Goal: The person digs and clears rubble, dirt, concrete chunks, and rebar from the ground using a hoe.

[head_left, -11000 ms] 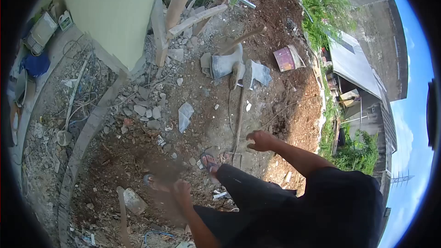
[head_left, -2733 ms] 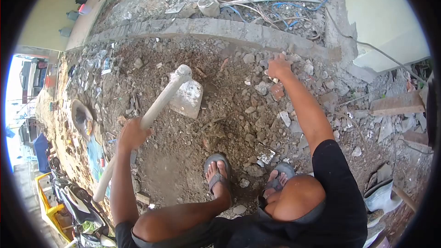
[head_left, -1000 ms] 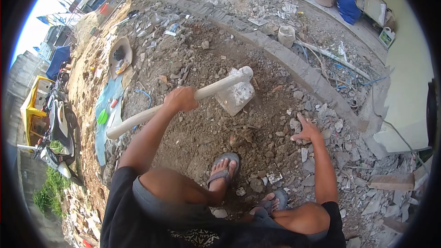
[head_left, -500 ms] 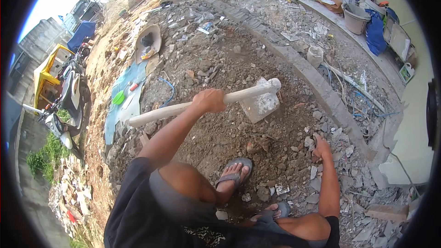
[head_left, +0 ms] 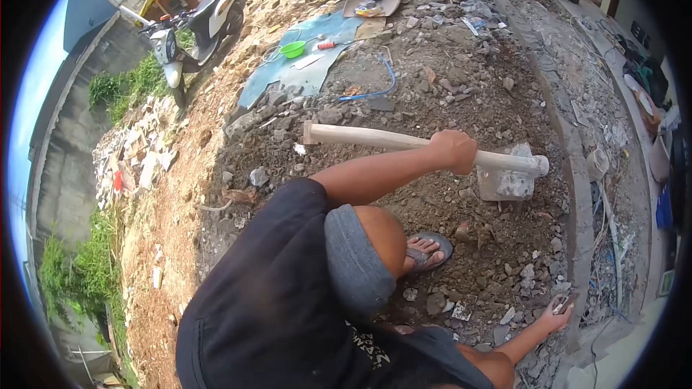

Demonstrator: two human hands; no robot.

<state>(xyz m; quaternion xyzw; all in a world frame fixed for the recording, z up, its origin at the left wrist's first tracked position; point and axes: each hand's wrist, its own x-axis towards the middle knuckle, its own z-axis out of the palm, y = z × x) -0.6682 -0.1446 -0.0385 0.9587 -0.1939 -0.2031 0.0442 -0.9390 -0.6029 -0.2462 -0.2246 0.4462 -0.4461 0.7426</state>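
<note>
I am crouched on bare, stony soil. My left hand (head_left: 454, 151) grips the pale wooden handle (head_left: 367, 137) of a hoe, close to its head. The grey metal blade (head_left: 508, 181) rests on the dirt just left of a concrete curb. My right hand (head_left: 555, 311) is stretched low to the rubble beside the curb, its fingers closed on a small grey chunk of rubble (head_left: 564, 301). My foot in a sandal (head_left: 429, 251) stands on the soil below the hoe handle.
A concrete curb (head_left: 577, 202) runs along the right, with cables and debris beyond it. A blue sheet (head_left: 303, 72) with a green bowl (head_left: 292, 48) lies further off, with a parked scooter (head_left: 209, 11) behind. Broken masonry (head_left: 137, 158) is piled at the left.
The view has swung round to the left. My left hand still holds the hoe, blade now down on the dirt. My right hand has moved along the rubble by the curb.
</note>
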